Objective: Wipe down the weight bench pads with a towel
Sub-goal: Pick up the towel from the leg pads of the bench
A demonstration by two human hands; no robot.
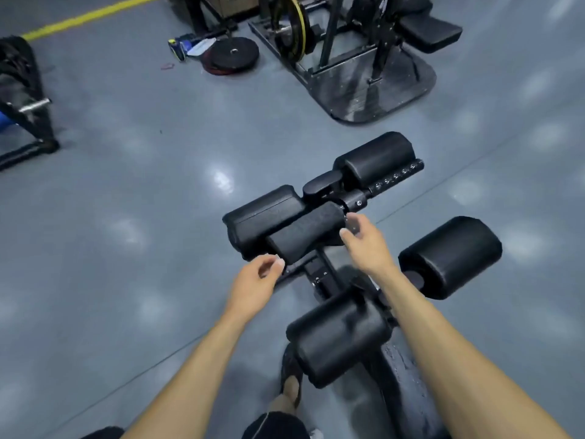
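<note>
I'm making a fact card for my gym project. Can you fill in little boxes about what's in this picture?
place: gym with grey floor
towel: dark, draped over the bench
left hand: at towel's near end, fingers curled
right hand: at towel's far end
nearest roller pad: between the forearms
behind: weight plates on floor

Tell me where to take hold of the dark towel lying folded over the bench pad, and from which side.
Grip the dark towel at its two short ends, from above on the near side. It lies as a long strip draped across the bench pad, so both ends are exposed. The left hand is by the near-left end and the right hand by the far-right end; neither holds it yet.
</note>
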